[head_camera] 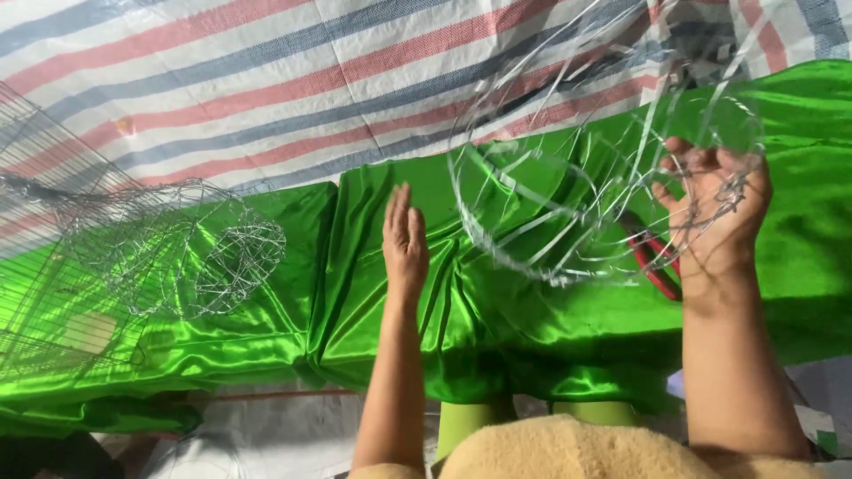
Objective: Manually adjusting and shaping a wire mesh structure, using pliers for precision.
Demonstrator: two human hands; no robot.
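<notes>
R hand [710, 200] gripping wire frame [568, 151], L hand [404, 239] flat, fingers together, over green cloth [373, 328]

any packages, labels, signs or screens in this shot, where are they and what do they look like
No screens or signs show, and nothing clearly a package or label.
Nearest candidate: a pale cream rectangular patch at lower left, seen through the flat wire grid on the green satin cloth; too blurred to tell what it is.
Right hand holds a round wire frame; left hand is open, flat over the cloth.
</notes>
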